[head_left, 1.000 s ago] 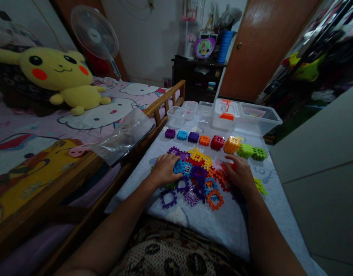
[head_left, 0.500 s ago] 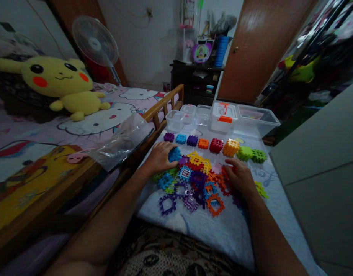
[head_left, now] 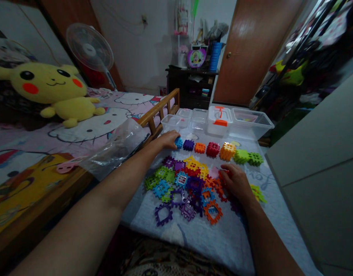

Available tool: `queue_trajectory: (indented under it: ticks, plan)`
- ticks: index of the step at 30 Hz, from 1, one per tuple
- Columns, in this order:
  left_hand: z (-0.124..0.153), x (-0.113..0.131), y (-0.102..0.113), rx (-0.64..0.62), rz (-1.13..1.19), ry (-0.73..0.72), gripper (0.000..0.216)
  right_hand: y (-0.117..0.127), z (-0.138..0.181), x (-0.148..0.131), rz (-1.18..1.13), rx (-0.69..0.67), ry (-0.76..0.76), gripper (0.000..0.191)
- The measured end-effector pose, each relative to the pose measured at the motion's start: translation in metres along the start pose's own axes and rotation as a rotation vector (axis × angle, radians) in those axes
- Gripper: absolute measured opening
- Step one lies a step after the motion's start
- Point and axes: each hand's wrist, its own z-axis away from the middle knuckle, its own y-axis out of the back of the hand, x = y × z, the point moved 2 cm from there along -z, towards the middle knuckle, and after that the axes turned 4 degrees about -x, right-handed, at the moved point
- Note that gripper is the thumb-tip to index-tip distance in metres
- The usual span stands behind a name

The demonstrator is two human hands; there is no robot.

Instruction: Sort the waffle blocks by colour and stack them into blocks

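Note:
My left hand point(head_left: 170, 139) reaches to the left end of a row of stacked toy building squares. Its fingers are closed around light blue squares point(head_left: 178, 143) and cover the end of the row. Nearer to me lies a loose pile of notched plastic squares: purple frames point(head_left: 164, 214), green squares point(head_left: 164, 173), yellow squares point(head_left: 193, 164) and a light blue window square point(head_left: 181, 179). My right hand point(head_left: 235, 179) rests at the pile's right side, fingers apart, touching orange-red squares point(head_left: 221, 188). Its palm hides some pieces.
Farther along the row stand dark blue point(head_left: 188, 145), orange point(head_left: 200, 148), red point(head_left: 213, 149), yellow-orange point(head_left: 227, 151) and green stacks point(head_left: 241, 156). Behind them are clear plastic boxes point(head_left: 252, 120) and a lidded box with orange clips point(head_left: 219, 120). A wooden bed rail point(head_left: 160, 109) borders the left side.
My left hand has moved forward from the pile's left side to the row, carrying light blue squares. The purple end stack is now covered. My right hand stays near the same pieces.

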Motion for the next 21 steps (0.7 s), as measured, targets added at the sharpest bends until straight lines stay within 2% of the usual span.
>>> queue_trajectory:
  ticks: [8,14,21]
  plan:
    - [-0.014,-0.001,0.003,-0.03,-0.016,-0.014,0.054,0.0,0.001,-0.003,0.01,-0.024,0.001,0.026]
    - [-0.023,-0.005,-0.006,-0.112,-0.026,-0.021,0.053,0.001,0.001,-0.005,0.014,-0.051,-0.024,0.026]
    - [-0.029,-0.007,-0.01,-0.132,0.007,-0.019,0.054,0.001,0.001,-0.007,0.026,-0.068,-0.023,0.026]
